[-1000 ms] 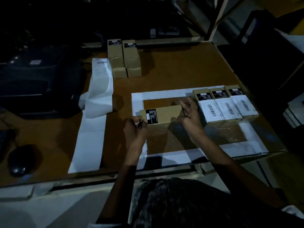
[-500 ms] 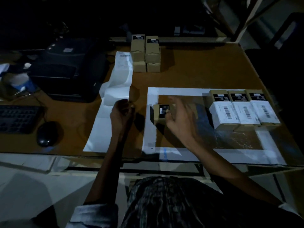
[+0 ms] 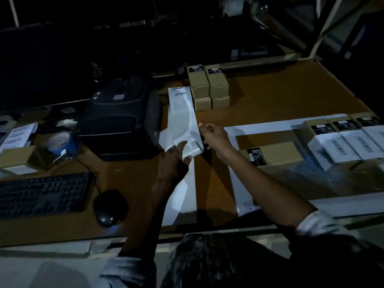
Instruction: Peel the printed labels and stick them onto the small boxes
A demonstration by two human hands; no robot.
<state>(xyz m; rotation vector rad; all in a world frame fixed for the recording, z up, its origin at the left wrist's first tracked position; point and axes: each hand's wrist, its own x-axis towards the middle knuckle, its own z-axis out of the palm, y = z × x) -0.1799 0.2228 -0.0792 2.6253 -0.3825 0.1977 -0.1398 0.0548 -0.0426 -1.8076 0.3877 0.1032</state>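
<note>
A long white label strip [image 3: 181, 123] runs from the printer toward me, with one printed label [image 3: 180, 98] at its far end. My left hand [image 3: 173, 163] holds the strip at its fold, one digit lying on top of the paper. My right hand [image 3: 215, 137] has its fingers curled and pinches the strip's right edge. A brown box with only a black sticker [image 3: 276, 152] lies flat inside a white tape frame [image 3: 234, 129], right of my right wrist. Three boxes with white labels [image 3: 340, 144] stand in a row at the right. Plain boxes [image 3: 207, 86] are stacked at the back.
A black label printer [image 3: 122, 121] stands left of the strip. A keyboard [image 3: 41, 194] and mouse [image 3: 110, 206] lie near the front left edge. More boxes and clutter [image 3: 18, 159] sit at the far left. The table's back is dark.
Both hands left the brown box in the tape frame and moved left and forward to the label strip, now holding it. The view turned left, bringing printer and keyboard into sight.
</note>
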